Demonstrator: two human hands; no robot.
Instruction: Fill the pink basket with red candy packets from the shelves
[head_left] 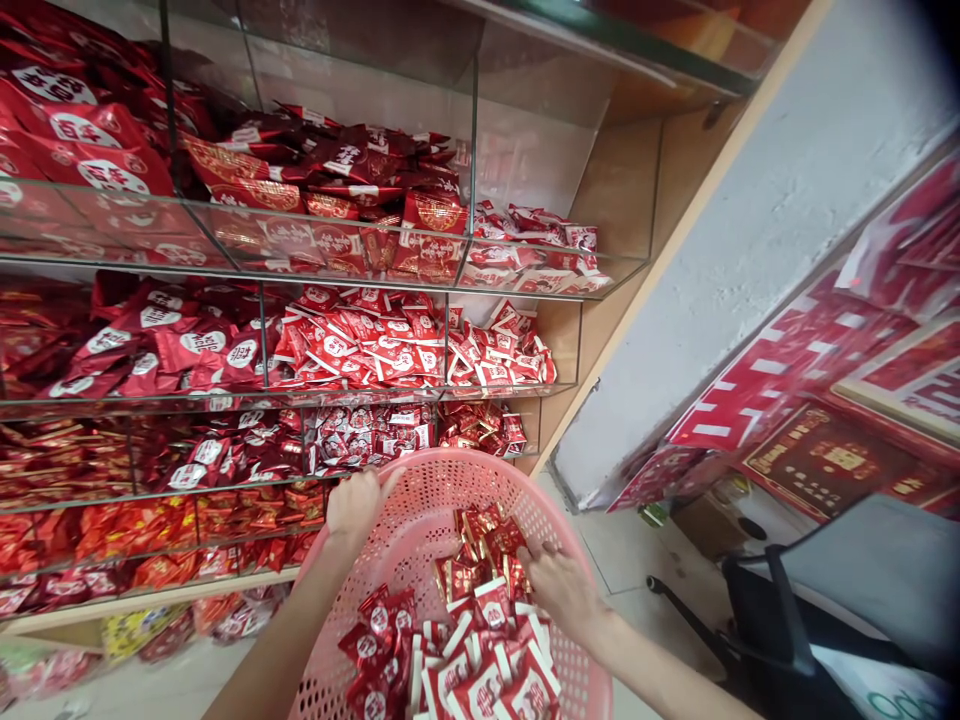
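A pink perforated plastic basket [551, 500] is in front of me, below the shelves. My left hand [356, 508] is closed around its far left rim. Inside the basket, my right hand [561, 590] has its fingers bent against a pile of small red-and-gold packets [480, 545]; whether a packet is in its grip is hidden. Nearer to me lie red packets with white edges [491, 680]. Dark red packets with white round labels [379, 640] lie along the basket's left side.
Glass-fronted shelves [360, 395] with divided compartments hold many red packets. A wooden side panel [600, 370] ends the shelving beside a grey wall [697, 270]. Black-framed chair [780, 630] and red printed goods [832, 450] stand to the right. Bagged goods [150, 635] lie under the lowest shelf.
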